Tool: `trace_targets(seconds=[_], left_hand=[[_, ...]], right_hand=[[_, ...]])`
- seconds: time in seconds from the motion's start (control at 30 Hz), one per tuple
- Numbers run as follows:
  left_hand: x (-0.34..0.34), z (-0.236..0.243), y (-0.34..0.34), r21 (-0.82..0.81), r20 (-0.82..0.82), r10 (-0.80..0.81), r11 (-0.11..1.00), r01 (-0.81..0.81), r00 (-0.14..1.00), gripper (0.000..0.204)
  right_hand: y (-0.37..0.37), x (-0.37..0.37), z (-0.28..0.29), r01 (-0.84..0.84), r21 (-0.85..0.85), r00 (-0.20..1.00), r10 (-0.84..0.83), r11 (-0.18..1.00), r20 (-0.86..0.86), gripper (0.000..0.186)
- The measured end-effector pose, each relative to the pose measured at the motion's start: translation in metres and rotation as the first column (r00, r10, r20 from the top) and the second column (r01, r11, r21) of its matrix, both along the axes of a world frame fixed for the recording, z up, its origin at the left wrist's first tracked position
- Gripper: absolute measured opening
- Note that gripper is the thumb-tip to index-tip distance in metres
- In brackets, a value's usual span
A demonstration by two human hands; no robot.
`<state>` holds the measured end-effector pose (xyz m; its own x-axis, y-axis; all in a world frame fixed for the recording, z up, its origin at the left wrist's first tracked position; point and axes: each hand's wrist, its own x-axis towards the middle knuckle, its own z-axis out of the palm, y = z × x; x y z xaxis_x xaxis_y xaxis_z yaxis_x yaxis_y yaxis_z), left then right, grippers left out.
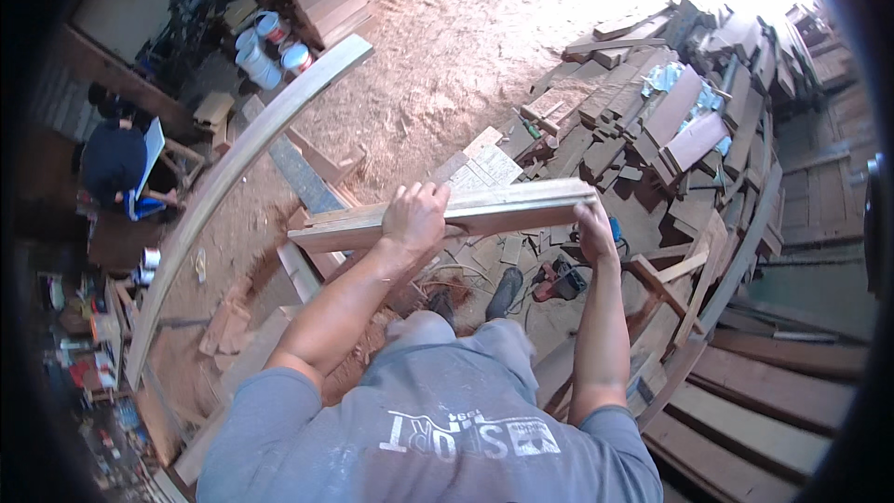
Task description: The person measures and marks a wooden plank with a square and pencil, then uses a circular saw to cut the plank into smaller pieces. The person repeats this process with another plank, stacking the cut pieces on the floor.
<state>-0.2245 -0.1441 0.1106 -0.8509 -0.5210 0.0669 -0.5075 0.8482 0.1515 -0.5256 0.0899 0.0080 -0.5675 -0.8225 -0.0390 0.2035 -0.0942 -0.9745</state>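
plank (pale, held level) gripped by left hand over its top, right hand clasping its end.

The held plank was pale, matt, rough-sawn wood. Far right, stacked offcuts looked reddish and dull. Sawdust floor was powdery; far-left buckets looked glossy.

Plank held crosswise; curved beam left, wood pile right.

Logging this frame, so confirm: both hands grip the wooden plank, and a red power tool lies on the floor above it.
One error. The head view shows the red power tool below the plank, near the feet. Both hands, left and right, do grip it.
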Motion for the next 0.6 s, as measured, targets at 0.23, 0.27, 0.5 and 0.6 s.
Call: trace_targets(seconds=[0.23,0.27,0.5,0.6], left_hand=[[-0.040,-0.004,0.015,0.054,0.030,0.342,0.938,-0.343,0.939,0.061],[-0.046,-0.009,0.018,0.049,0.034,0.373,0.926,-0.374,0.927,0.063],[-0.049,-0.016,0.024,0.060,0.083,0.404,0.910,-0.409,0.911,0.062],[-0.044,-0.014,0.024,0.132,0.135,0.397,0.901,-0.413,0.908,0.061]], right_hand=[[-0.139,-0.075,-0.027,0.051,0.007,0.957,-0.051,0.999,0.287,0.071],[-0.149,-0.084,-0.033,-0.012,-0.044,0.955,0.025,0.999,0.294,0.072],[-0.157,-0.080,-0.033,-0.107,-0.168,0.962,0.145,0.980,0.233,0.076],[-0.155,-0.080,-0.033,-0.147,-0.150,0.967,0.173,0.978,0.185,0.077]])
